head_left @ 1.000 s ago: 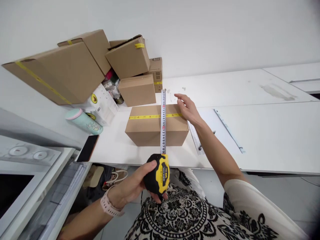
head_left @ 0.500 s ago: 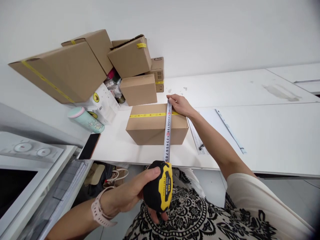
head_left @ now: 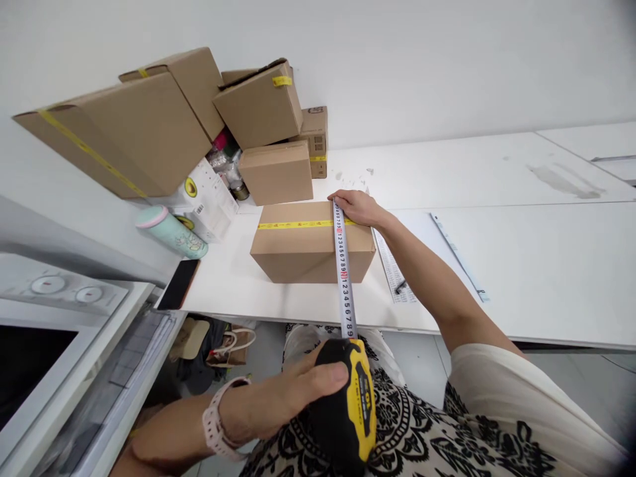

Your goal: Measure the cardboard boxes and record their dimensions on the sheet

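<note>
A black and yellow tape measure [head_left: 362, 407] is gripped in my left hand [head_left: 293, 391], low in front of my lap and off the table edge. Its white blade [head_left: 342, 265] runs out from the case, away from me, across the top of a taped cardboard box [head_left: 298, 242]. At the far edge of that box my right hand [head_left: 358, 207] is closed on the end of the blade. The blade's tip is hidden under the fingers. Yellow tape [head_left: 293, 225] crosses the box top from side to side.
More cardboard boxes [head_left: 275, 173] are stacked at the back left of the white table [head_left: 497, 265]. A mint tumbler [head_left: 173, 232] and a phone [head_left: 179, 285] lie at the left. Printed sheets [head_left: 395, 268] are right of the box. A white appliance [head_left: 59, 291] stands lower left.
My left hand has moved the tape measure case to the right and closer to me, swinging the blade's near end right. My right hand stays at the box's far edge.
</note>
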Action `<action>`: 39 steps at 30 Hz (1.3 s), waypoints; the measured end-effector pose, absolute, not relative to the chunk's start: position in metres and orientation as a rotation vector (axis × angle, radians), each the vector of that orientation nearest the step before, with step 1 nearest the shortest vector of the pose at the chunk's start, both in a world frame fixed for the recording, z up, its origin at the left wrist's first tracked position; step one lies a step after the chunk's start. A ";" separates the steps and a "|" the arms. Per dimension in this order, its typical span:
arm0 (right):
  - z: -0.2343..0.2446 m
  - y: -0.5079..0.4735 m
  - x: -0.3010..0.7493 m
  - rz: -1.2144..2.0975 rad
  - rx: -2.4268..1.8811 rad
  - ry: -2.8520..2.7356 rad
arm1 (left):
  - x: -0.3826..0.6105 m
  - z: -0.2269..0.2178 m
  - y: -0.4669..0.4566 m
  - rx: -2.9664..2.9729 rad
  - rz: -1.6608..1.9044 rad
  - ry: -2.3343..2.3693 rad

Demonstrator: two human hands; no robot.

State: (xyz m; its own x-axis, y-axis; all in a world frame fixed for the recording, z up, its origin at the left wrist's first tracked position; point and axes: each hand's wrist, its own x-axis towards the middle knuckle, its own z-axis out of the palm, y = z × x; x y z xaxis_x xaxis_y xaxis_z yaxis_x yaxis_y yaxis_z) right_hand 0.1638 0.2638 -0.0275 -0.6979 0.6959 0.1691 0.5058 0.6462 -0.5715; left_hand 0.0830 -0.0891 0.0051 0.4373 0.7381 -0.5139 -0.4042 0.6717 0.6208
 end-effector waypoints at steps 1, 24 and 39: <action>-0.027 0.264 0.164 0.705 -0.969 -2.495 | 0.085 0.004 -0.091 0.440 0.746 0.836; -0.032 0.267 0.163 0.980 -1.003 -2.242 | 0.096 -0.010 -0.104 0.413 0.849 0.895; -0.001 0.218 0.200 0.691 -0.779 -2.020 | 0.071 -0.011 -0.103 0.634 0.835 0.921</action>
State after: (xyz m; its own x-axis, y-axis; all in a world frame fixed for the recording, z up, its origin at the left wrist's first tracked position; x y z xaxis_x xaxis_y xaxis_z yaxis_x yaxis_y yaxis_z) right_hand 0.2000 0.2179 -0.0013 -0.4525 0.7334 0.5074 0.2694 0.6548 -0.7062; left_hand 0.0707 -0.1030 -0.0105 0.3449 0.8367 -0.4254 -0.3421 0.5341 0.7731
